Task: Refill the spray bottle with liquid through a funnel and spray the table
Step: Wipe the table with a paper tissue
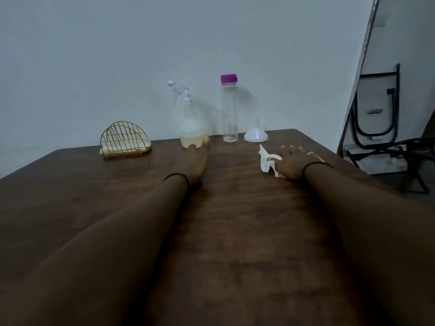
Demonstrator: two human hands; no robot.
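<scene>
A clear spray bottle (191, 128) with a white trigger head stands at the far side of the brown table (226, 231), with pale yellow liquid in its base. My left hand (196, 162) lies on the table and its thumb and fingertips touch the bottle's base. To the right stand a tall clear bottle (229, 109) with a purple cap and a white funnel (256, 135), wide end down. My right hand (293, 162) presses flat on a crumpled white tissue (267, 161), fingers straight.
A gold wire napkin holder (124, 141) with napkins stands at the far left of the table. A pale wall runs right behind the objects. Folded black metal chairs (386, 128) lean beyond the table's right edge.
</scene>
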